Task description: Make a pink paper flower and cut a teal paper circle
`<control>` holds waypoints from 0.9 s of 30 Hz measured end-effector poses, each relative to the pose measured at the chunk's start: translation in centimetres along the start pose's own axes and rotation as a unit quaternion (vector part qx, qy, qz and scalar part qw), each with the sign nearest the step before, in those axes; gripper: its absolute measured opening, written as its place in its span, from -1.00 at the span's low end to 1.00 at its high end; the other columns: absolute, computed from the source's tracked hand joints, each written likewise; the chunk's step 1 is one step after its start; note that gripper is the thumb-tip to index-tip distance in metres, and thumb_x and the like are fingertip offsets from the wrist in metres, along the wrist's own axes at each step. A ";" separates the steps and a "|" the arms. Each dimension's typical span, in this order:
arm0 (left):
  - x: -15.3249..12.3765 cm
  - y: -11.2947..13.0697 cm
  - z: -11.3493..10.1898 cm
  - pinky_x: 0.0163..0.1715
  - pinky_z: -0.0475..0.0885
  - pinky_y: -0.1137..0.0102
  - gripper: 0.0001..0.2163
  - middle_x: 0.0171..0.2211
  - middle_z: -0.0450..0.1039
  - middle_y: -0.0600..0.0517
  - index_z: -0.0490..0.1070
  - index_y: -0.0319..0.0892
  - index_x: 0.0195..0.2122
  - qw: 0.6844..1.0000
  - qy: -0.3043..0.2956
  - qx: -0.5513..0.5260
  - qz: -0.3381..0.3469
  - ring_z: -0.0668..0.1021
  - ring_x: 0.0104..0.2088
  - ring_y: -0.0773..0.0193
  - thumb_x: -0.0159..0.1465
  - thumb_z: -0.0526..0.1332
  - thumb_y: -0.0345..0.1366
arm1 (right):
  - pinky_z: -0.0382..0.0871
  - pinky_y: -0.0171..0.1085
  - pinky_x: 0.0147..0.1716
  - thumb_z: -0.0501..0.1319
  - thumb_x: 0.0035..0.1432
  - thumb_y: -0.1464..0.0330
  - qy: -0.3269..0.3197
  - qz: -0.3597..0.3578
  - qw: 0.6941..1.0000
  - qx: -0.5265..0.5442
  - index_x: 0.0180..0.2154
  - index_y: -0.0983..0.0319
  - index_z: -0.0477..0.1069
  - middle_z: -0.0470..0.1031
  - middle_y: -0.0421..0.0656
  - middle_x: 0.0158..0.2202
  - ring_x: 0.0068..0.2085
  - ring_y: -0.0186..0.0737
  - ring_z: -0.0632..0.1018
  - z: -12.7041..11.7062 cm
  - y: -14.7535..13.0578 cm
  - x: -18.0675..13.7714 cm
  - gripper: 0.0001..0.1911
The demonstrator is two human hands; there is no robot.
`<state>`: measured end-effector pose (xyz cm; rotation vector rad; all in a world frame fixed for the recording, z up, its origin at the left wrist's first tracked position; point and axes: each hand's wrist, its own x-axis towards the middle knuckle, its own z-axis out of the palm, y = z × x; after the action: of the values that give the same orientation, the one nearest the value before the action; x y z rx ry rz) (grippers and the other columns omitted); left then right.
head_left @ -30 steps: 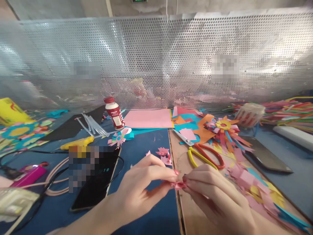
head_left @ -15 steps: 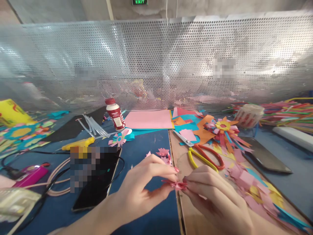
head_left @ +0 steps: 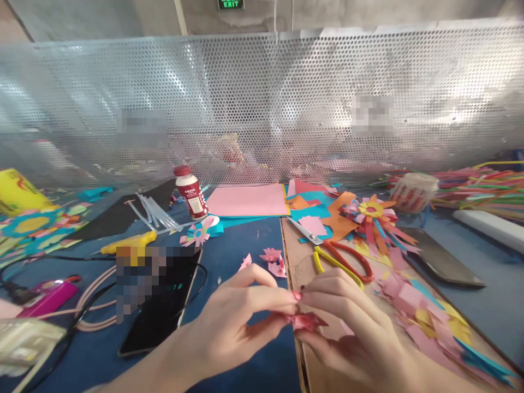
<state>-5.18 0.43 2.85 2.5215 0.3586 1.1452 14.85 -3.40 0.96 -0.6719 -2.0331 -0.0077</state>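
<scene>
A small folded piece of pink paper (head_left: pixel 306 322) is pinched between my two hands, low in the middle of the view. Its left end is between the thumb and fingers of my left hand (head_left: pixel 241 311), which are closed. My right hand (head_left: pixel 356 322) has its thumb under the same paper and its fingertips curled over it, meeting the left fingertips. Just beyond lie several folded pink paper pieces (head_left: pixel 272 255) on the blue tabletop. Red-and-yellow scissors (head_left: pixel 343 261) rest beyond my right hand, blades pointing away and to the left.
At left are a black phone (head_left: pixel 151 322), a yellow glue gun (head_left: pixel 129 244) and cables. A red-capped bottle (head_left: pixel 190 194) stands beside pink paper sheets (head_left: pixel 248 201). Paper scraps (head_left: pixel 421 311), a paper flower (head_left: pixel 370 210) and another phone (head_left: pixel 444 259) lie right. A perforated metal panel (head_left: pixel 245 109) closes the back.
The pink paper has turned and now points rightward. My right thumb has shifted down and left beneath it, and the right fingertips have moved over to the left fingertips.
</scene>
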 end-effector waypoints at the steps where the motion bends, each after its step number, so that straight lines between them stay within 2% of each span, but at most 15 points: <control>1: 0.0 0.0 0.0 -0.20 0.41 0.40 -0.57 -0.33 0.52 0.09 0.22 -0.07 -0.05 1.000 -0.001 0.002 0.001 0.47 -0.29 0.33 0.10 0.20 -0.60 | 0.43 -0.22 -0.34 0.25 0.03 0.51 -0.002 0.001 1.000 -0.001 -0.16 0.34 0.32 0.46 -0.07 -0.35 -0.30 -0.23 0.48 0.0 -0.1 0.1 -0.71; 7: 0.0 -0.1 0.1 -0.19 0.40 0.40 -0.60 -0.35 0.54 0.10 0.24 -0.07 -0.07 1.000 0.009 -0.003 -0.018 0.50 -0.31 0.33 0.11 0.20 -0.57 | 0.42 -0.23 -0.37 0.21 0.02 0.58 0.000 0.014 1.000 0.008 -0.18 0.29 0.33 0.47 -0.11 -0.39 -0.34 -0.26 0.48 0.1 -0.3 0.3 -0.72; 14: -0.2 -0.2 0.5 -0.12 0.35 0.31 -0.54 -0.33 0.56 0.09 0.17 -0.02 -0.03 0.998 0.026 -0.036 -0.046 0.53 -0.31 0.32 0.11 0.20 -0.58 | 0.41 -0.28 -0.43 0.18 0.04 0.58 0.003 0.021 1.000 0.011 -0.25 0.25 0.33 0.45 -0.14 -0.44 -0.40 -0.29 0.47 0.0 -0.8 0.7 -0.79; 20: -0.6 -0.2 0.8 0.05 0.22 0.19 -0.48 -0.33 0.54 0.11 0.10 -0.01 0.02 0.997 0.016 -0.012 -0.076 0.54 -0.27 0.28 0.08 0.20 -0.55 | 0.38 -0.27 -0.45 0.17 -0.01 0.63 0.007 0.037 0.999 0.016 -0.30 0.28 0.34 0.41 -0.14 -0.44 -0.42 -0.30 0.45 0.0 -0.9 0.7 -0.78; 23: -0.2 -0.1 0.7 0.06 0.21 0.19 -0.53 -0.27 0.52 0.07 0.16 -0.06 -0.01 0.992 -0.014 0.006 -0.122 0.54 -0.24 0.25 0.07 0.22 -0.46 | 0.37 -0.29 -0.44 0.15 0.02 0.61 0.021 0.086 0.995 0.049 -0.31 0.26 0.34 0.40 -0.15 -0.43 -0.40 -0.31 0.44 0.4 -0.6 0.4 -0.81; 27: 0.5 0.0 0.6 -0.17 0.39 0.34 -0.82 -0.30 0.48 0.04 0.35 -0.15 -0.24 0.978 -0.078 -0.024 -0.191 0.52 -0.31 0.29 0.10 0.19 -0.39 | 0.37 -0.31 -0.38 0.14 0.10 0.51 0.021 0.210 0.970 0.122 -0.35 0.22 0.33 0.39 -0.18 -0.40 -0.34 -0.31 0.44 0.9 -0.3 0.1 -0.92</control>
<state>-4.36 0.54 2.82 2.3427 0.7238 0.7938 13.99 -3.37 0.63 -0.9202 -1.7778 0.4647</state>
